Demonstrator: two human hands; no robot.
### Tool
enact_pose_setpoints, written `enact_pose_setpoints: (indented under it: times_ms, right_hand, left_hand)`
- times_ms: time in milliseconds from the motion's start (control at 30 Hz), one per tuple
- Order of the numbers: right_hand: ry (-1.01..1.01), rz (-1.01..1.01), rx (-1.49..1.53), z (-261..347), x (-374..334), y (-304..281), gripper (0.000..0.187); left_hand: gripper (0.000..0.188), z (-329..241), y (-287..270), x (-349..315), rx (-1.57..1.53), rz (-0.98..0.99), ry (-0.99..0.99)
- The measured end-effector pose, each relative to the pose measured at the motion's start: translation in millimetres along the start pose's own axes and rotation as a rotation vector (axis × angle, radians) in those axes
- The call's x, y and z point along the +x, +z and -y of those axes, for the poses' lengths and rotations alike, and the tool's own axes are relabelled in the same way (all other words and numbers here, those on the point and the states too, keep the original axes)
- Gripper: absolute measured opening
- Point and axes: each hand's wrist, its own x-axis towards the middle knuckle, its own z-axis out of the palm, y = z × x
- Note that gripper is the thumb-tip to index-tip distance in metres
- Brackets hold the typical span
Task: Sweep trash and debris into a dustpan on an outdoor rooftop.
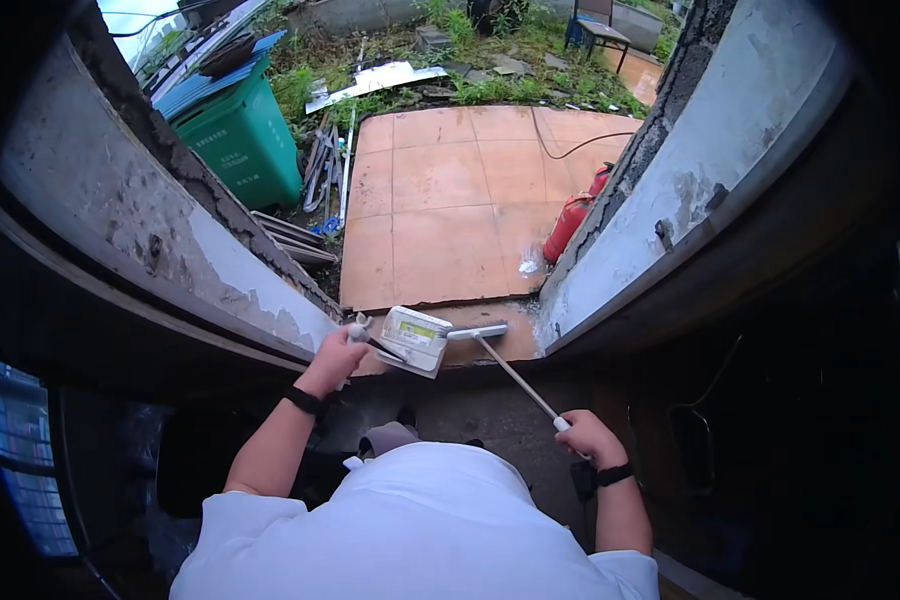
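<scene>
My left hand (332, 364) is closed around the upper end of the dustpan's pole, and a greyish-white end piece sticks out above the fist. The white dustpan (416, 341), with a yellow-green label on it, sits at the doorway threshold. In my right hand (590, 438) is the white grip of a broom (522, 382), whose thin pale pole slants away to the left. The broom's head (478, 331) lies flat across the threshold, its left end close against the dustpan's edge. Any sweepings in the pan are too small to make out.
Worn door-frame walls (210, 255) flank me. Past the threshold are orange tiles (435, 180) with a white patch (528, 267). Red fire extinguishers (570, 225) stand right, a green wheeled bin (238, 140) left. Beyond are scrap boards (375, 84), weeds and a chair (602, 32).
</scene>
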Motion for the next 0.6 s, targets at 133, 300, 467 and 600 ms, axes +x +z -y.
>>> enact_pose_setpoints:
  times_ms: [133, 300, 467, 600]
  right_hand:
    - [-0.051, -0.1, 0.091, -1, -20, -25, 0.043]
    - [-0.15, -0.207, 0.061, 29, 24, -16, 0.045]
    - [-0.209, -0.22, 0.083, 69, 97, -18, 0.045]
    - [-0.192, -0.219, 0.003, 112, 153, -31, 0.045]
  left_hand:
    - [0.008, -22, -11, -12, -0.136, -0.124, 0.032]
    - [0.007, -40, -14, -18, -0.127, -0.202, 0.069]
    - [0.011, -44, -17, 31, -0.076, -0.257, 0.096]
    - [0.013, -46, -21, 80, -0.078, -0.243, 0.097]
